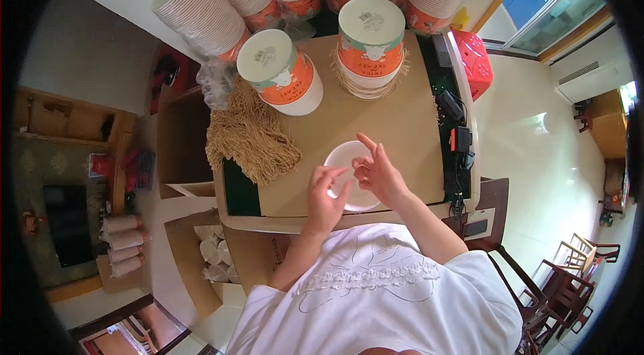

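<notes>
A white paper tub (363,201) stands at the table's near edge, its round rim partly covered by my hands. My left hand (325,199) is at the tub's left side, thumb and fingers curved and apart. Over the tub's right side is my right hand (382,177), index finger stretched out and the others partly bent. I see nothing held in either hand, though a thin cord could be too small to make out. Beyond my hands lie a heap of tan cords (255,137), an upside-down orange-and-green printed tub (285,83) and a second printed tub (371,53) ringed by tan cords.
Tall stacks of nested paper tubs (201,9) line the table's far edge. A brown cardboard sheet (402,123) covers the tabletop. Black adapters and cables (459,140) lie along the right edge, near a red stool (473,63). An open carton (181,247) stands at the lower left.
</notes>
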{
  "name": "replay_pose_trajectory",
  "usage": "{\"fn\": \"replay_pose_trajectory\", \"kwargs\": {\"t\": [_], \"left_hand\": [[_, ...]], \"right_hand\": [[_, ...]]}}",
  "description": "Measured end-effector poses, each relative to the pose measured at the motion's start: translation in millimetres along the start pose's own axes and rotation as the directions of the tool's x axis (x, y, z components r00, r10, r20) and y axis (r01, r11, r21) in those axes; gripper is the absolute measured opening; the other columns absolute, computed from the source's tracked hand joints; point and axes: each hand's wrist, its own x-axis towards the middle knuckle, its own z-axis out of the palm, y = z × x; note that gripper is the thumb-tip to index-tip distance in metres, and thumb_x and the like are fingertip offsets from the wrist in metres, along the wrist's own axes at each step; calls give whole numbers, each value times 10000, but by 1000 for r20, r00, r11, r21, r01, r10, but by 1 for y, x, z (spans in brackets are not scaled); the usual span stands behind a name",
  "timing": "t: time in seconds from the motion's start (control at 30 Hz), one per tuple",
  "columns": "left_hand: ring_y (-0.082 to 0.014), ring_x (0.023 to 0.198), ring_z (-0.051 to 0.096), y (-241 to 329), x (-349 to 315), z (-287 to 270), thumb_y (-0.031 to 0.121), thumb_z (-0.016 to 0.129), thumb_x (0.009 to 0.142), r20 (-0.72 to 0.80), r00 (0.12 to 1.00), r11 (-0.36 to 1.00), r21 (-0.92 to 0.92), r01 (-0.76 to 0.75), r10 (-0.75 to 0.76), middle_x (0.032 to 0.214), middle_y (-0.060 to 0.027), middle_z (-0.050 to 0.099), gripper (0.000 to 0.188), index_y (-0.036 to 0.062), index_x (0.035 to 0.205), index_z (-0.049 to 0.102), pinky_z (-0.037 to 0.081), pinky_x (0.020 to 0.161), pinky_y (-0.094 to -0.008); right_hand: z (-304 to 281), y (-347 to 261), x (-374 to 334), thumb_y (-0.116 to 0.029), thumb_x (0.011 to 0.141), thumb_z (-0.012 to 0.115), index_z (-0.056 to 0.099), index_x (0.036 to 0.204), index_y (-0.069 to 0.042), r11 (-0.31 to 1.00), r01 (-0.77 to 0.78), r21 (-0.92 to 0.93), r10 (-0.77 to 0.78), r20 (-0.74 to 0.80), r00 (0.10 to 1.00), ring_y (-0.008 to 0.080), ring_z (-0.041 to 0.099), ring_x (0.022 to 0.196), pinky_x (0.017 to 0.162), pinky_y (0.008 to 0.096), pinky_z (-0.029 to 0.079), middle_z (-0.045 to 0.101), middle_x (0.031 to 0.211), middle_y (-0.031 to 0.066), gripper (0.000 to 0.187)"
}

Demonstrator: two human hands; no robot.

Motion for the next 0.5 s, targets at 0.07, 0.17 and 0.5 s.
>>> {"fn": "replay_pose_trajectory", "kwargs": {"t": [0.07, 0.17, 0.5], "left_hand": [[-114, 688, 471, 3, 2, 7, 36, 687, 675, 16, 1000, 999, -29, 18, -17, 860, -23, 511, 271, 88, 934, 624, 410, 595, -228], [-121, 671, 470, -6, 1, 16, 32, 696, 665, 88, 996, 1000, -30, -2, 4, 836, -22, 508, 270, 88, 919, 625, 404, 576, -226], [-127, 614, 506, -28, 3, 22, 29, 644, 745, 63, 986, 968, -188, 164, -155, 768, -64, 522, 54, 10, 791, 622, 425, 554, -239]], "right_hand": [[4, 7, 8, -570, 870, 339, 214, 1374, -243, 999, -7, -36, 6, -27, 1000, 71, 423, 719, 595, 200, 316, 489, 859, -20, 613], [4, 13, 13, -565, 869, 353, 223, 1373, -243, 994, -2, -112, -4, -53, 999, 60, 438, 716, 592, 195, 322, 485, 863, -26, 612], [-7, 22, 18, -404, 914, 407, 450, 1210, -152, 945, -8, -327, -14, -64, 998, 19, 431, 684, 549, 176, 308, 477, 796, -40, 392]]}}
